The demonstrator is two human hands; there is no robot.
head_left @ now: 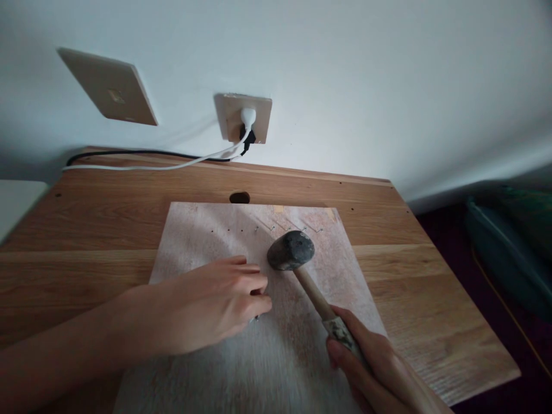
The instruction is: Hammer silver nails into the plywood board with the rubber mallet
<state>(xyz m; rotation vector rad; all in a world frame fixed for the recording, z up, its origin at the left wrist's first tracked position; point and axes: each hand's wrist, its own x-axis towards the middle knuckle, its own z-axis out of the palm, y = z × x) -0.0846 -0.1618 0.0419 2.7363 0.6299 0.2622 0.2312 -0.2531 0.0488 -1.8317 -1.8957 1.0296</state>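
Note:
My right hand (366, 362) is wrapped around the handle of a rubber mallet (291, 250). The mallet's dark head hangs over a whitewashed wooden board (207, 368). Near the far edge of this board, several small nails (273, 229) stick up in a row, with a few dark holes (228, 230) continuing the row to the left. My left hand (228, 299) is over the middle of the board, left of the mallet head, with its fingers curled closed. A tiny shiny bit of metal, like a nail (257, 318), pokes out under the fingers; the rest is hidden.
The board lies on a wooden table (405, 287) against a white wall. Behind it are a cable hole (240, 198), a wall socket (261, 121) with plugs, and white and black cables (150, 167). A blank-looking wall plate (107, 86) is at left, dark cushions (509, 253) at right.

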